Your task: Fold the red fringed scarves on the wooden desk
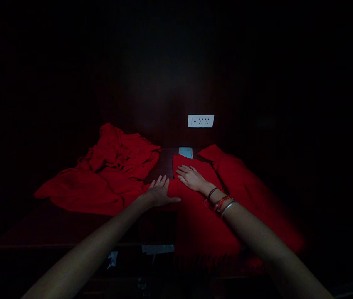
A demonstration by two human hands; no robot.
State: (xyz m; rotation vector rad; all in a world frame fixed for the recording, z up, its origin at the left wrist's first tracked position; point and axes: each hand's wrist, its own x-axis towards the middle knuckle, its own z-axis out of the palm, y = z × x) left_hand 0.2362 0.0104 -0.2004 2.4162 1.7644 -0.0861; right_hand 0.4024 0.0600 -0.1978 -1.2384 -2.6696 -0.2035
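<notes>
Darkness filled most of the room in front of you, and only the middle of the back wall point(160, 83) caught a faint glow. White against it stood a socket plate point(201, 121) with dark holes, just above the far side of a dark table point(33, 232).

Your left hand point(160, 194) lay palm down with the fingers pointing away and the thumb stretched out to the right, gripping nothing that showed. Red fabric ran under it, between the crumpled red cloth point(101, 178) on the left and the flat red cloth point(195, 224) near the middle; whether these were one piece, you could not tell.

Your right hand point(192, 178) rested flat on the upper part of the flat red cloth, its fingers extended toward the left and clasping nothing. Around that wrist you wore a dark band point(213, 192), a red bracelet point(221, 202) and a silvery bangle point(228, 209).

Beneath your hands, the flat cloth reached toward you and ended in a dark-looking fringe point(207, 261). On its right lay another red cloth point(251, 187), fading into shadow. Just behind the flat cloth sat a pale blue item point(185, 153), too dim to identify.
</notes>
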